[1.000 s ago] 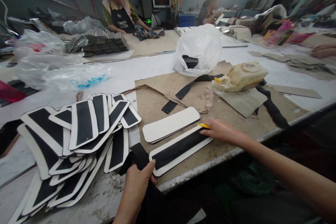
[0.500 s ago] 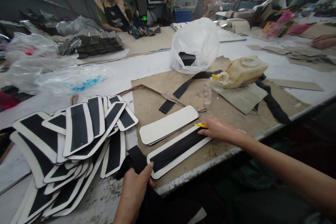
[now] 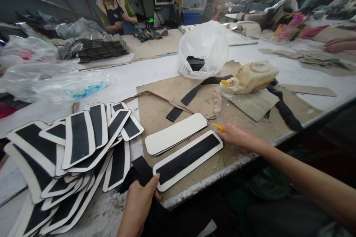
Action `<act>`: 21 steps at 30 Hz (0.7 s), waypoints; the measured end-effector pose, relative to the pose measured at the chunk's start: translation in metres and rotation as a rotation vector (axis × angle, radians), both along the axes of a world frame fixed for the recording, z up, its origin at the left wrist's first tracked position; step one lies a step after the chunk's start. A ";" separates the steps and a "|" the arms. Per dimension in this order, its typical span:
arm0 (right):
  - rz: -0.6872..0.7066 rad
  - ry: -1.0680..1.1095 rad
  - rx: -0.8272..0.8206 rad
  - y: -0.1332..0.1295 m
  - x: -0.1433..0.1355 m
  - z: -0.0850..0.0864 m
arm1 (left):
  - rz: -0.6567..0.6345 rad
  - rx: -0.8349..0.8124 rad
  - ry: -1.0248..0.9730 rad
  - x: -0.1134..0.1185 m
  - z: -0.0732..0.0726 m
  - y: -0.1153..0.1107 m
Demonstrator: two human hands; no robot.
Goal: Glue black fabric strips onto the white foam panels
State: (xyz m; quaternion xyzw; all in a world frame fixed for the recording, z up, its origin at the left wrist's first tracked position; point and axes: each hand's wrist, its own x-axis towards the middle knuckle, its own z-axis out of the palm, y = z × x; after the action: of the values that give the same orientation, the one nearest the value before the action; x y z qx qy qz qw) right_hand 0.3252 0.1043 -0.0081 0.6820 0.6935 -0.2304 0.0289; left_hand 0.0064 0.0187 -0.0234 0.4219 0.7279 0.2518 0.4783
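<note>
A white rounded panel with a black strip along its middle [image 3: 189, 160] lies at the table's front edge. My left hand [image 3: 141, 202] pinches its lower left end, with the thumb on top; black fabric [image 3: 143, 168] hangs beside that hand. At the panel's right end is my right hand [image 3: 233, 136], fingers closed round a yellow pointed tool [image 3: 219, 127]. Just behind lie plain white panels [image 3: 176, 133], stacked. Many white panels with black middles [image 3: 80, 139] are heaped on the left.
A plastic bag [image 3: 204, 48] with dark pieces stands at the back centre. Right of it, a stained container [image 3: 254, 76] lies on its side. Dark strips cross the brown board [image 3: 155, 89]. A person [image 3: 114, 11] is across the table; another person's hand [image 3: 338, 44] is far right.
My right hand has moved off the black strip to the panel's right end, and the strip's end now shows. The view has shifted slightly. The person across has raised their hands.
</note>
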 end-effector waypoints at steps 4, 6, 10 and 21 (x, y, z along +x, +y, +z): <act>0.019 0.157 -0.034 -0.003 -0.001 0.002 | 0.117 0.014 -0.193 0.000 0.006 -0.005; -0.018 0.289 -0.051 -0.008 0.000 0.007 | 0.175 0.033 -0.267 -0.002 0.011 -0.009; -0.140 0.484 -0.159 -0.021 0.001 0.016 | 0.283 0.084 -0.343 -0.005 0.023 -0.020; -0.228 0.673 -0.270 -0.051 -0.007 0.028 | 0.411 0.112 -0.685 -0.019 0.037 -0.046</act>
State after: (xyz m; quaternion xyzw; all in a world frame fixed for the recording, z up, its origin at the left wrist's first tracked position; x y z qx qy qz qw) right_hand 0.3184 0.0532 0.0197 0.6312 0.5472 -0.5325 -0.1366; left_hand -0.0126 -0.0274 0.0133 0.1847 0.5807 0.5074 0.6093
